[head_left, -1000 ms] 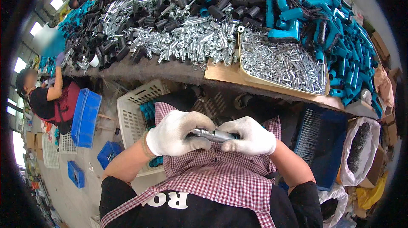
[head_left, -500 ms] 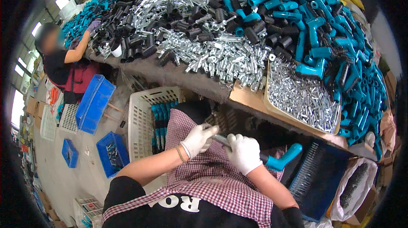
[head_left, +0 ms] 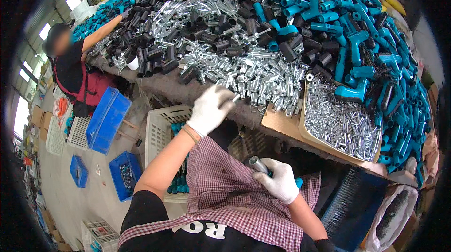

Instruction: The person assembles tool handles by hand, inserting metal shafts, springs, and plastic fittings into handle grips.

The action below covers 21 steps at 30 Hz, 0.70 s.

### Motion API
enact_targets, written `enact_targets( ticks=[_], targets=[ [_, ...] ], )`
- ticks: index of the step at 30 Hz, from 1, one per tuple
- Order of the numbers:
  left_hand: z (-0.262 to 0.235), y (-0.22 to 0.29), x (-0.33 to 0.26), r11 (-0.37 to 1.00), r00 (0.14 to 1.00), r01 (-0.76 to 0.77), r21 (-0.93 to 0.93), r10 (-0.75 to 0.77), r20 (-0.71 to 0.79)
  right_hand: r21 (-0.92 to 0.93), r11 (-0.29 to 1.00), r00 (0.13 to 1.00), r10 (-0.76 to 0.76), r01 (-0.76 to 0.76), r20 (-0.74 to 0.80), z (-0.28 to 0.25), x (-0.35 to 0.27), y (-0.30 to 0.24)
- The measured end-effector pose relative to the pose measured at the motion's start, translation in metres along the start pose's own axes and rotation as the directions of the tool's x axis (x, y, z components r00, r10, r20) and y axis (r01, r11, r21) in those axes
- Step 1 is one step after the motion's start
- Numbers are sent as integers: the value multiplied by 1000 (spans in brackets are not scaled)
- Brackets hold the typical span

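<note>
My left hand (head_left: 210, 109), in a white glove, is raised at the bench's front edge, beside the heap of silver metal fittings (head_left: 244, 71). Its thumb and fingers pinch a small silver metal piece (head_left: 236, 97), of which only the tip shows. Lower down, over my lap, my gloved right hand (head_left: 278, 180) is closed round a teal-handled tool. The tool's open-ended metal tube (head_left: 257, 162) points up and left. A bit of its teal handle (head_left: 299, 182) shows past the wrist; the palm hides the middle.
Teal handles (head_left: 359, 45) and black sleeves (head_left: 221, 45) are heaped across the bench. A tray (head_left: 307, 132) of small metal pins stands at its edge. Beside my lap is a white crate (head_left: 155, 130) with teal tools; blue bins (head_left: 124, 172) stand left. Another person (head_left: 70, 69) reaches over the bench.
My hands have moved apart. The left went up to the bench edge with a small metal piece; the right stays low with the tool, its tube now turned upward.
</note>
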<state>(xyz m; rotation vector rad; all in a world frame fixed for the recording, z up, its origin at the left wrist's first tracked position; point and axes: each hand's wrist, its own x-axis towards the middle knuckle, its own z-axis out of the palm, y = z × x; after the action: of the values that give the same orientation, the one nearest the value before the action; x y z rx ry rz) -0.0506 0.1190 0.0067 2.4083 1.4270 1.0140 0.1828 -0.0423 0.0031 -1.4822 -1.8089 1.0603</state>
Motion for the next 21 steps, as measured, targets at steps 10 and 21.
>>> enact_targets(
  ticks=[10,21],
  targets=[
    [-4,-16,69,927,938,209,310,-280,203,74,991,991,-109,114,-73,7,1,-10],
    [-30,105,-66,480,900,417,-772,-334,278,27,990,974,-131,138,-183,2,-3,-2]
  ],
)
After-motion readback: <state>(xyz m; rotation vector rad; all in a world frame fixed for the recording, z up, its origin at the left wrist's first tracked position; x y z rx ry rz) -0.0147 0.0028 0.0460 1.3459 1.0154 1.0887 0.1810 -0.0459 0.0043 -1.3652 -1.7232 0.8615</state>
